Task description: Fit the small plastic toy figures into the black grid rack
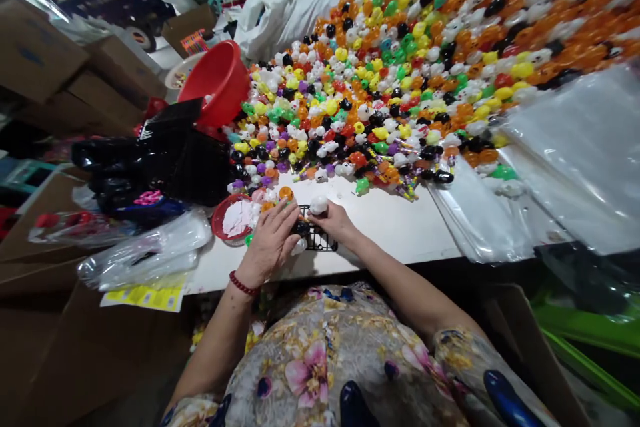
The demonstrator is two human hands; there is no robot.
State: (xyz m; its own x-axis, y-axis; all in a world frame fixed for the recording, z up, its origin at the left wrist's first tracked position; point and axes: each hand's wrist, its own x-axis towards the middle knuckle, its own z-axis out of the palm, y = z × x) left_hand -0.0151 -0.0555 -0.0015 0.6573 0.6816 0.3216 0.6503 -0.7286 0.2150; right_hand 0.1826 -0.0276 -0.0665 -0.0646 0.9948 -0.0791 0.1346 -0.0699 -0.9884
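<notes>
A small black wire rack (320,238) lies on the white table near its front edge. My right hand (339,223) is closed at the rack's upper right, pinching a small white plastic toy piece (318,205) between thumb and fingers. My left hand (273,240) rests flat at the rack's left side, fingers stretched out and partly hiding it. Beneath the left thumb a white piece (299,246) shows, and a black piece (301,227) sits in the rack beside the fingers. An orange piece (286,193) lies just beyond the left fingertips.
Colourful small plastic toys (350,100) form a large heap across the back and right. To the left stand a red basin (220,83), a small red basket (217,220) with white material, and black plastic bags (165,153). Clear plastic bags (575,153) lie on the right.
</notes>
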